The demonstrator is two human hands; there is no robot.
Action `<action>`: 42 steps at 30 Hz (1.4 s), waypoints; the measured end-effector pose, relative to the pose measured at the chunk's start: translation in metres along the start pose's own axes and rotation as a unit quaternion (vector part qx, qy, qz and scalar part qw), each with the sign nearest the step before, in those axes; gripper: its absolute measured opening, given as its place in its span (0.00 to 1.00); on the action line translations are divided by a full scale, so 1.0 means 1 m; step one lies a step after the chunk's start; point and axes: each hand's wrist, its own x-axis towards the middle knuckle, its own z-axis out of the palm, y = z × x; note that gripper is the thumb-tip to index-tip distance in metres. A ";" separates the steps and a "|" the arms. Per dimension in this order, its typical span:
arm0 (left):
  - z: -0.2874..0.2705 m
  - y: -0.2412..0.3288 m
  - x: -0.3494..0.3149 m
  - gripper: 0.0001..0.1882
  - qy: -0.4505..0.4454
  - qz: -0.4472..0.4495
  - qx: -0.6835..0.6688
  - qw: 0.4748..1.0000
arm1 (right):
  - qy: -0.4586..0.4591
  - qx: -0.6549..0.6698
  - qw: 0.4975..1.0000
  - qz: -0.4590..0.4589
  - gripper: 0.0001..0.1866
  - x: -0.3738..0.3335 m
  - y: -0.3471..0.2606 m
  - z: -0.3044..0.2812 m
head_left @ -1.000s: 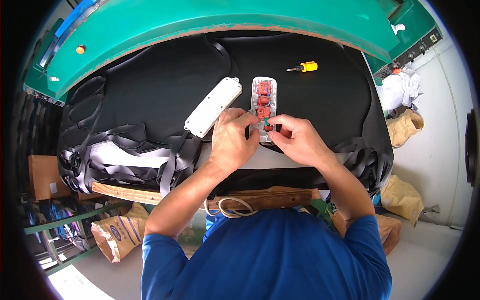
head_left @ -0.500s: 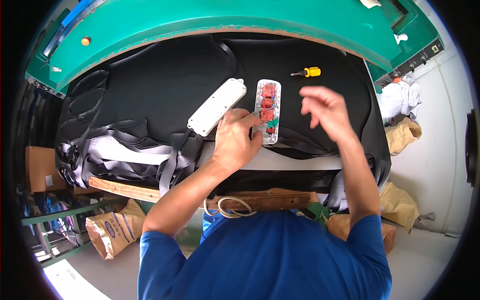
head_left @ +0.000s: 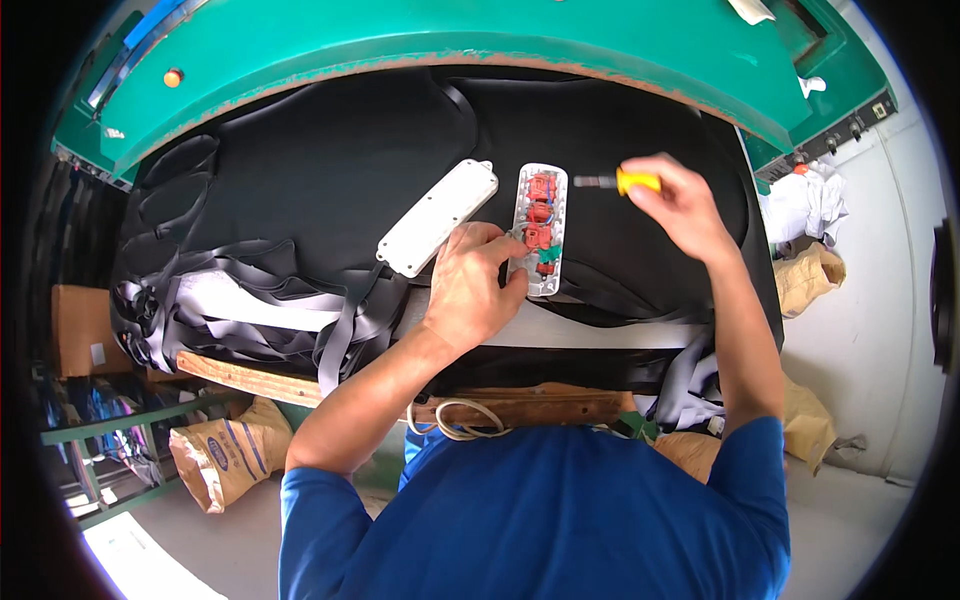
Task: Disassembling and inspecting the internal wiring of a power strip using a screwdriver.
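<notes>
My right hand [head_left: 685, 205] grips a short screwdriver with a yellow handle [head_left: 638, 181]; its shaft points left and is blurred by motion. Left of it lies an opened power strip housing [head_left: 540, 230], a white shell with red socket parts, a blue wire and a green piece inside. At the near left edge of this shell, my left hand [head_left: 472, 285] has its thumb and fingers closed on the rim. The white cover of the strip [head_left: 437, 217] lies slantwise beyond that hand, face with small screw holes up.
Black sheet material [head_left: 330, 150] covers the work surface, with loose strips [head_left: 350, 320] at the front left. A green machine body [head_left: 400, 40] spans the far side. A pale cable coil [head_left: 460, 418] hangs at the wooden front edge. Paper sacks [head_left: 235, 455] stand on the floor.
My right hand has taken hold of the yellow screwdriver and lifted it off the black sheet. The left hand stays at the housing.
</notes>
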 end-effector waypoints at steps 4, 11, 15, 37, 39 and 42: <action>0.001 0.005 0.002 0.13 0.001 0.016 -0.002 1.000 | -0.081 0.104 0.991 -0.007 0.14 -0.046 -0.027 0.012; 0.001 0.006 0.004 0.13 -0.008 0.018 0.003 1.000 | -0.088 0.125 0.988 -0.004 0.13 -0.049 -0.019 0.034; 0.000 0.005 0.003 0.13 -0.006 0.017 0.005 1.000 | -0.075 0.094 0.993 0.015 0.11 -0.045 -0.021 0.037; 0.002 0.004 0.002 0.14 -0.004 0.008 -0.004 1.000 | -0.055 0.199 0.975 0.079 0.12 -0.054 -0.015 0.047; 0.002 0.004 0.003 0.14 -0.001 0.009 -0.007 1.000 | -0.046 0.199 0.976 0.080 0.12 -0.055 -0.015 0.049; 0.002 0.005 0.003 0.14 -0.003 0.010 -0.008 1.000 | -0.029 0.194 0.976 0.094 0.12 -0.056 -0.016 0.052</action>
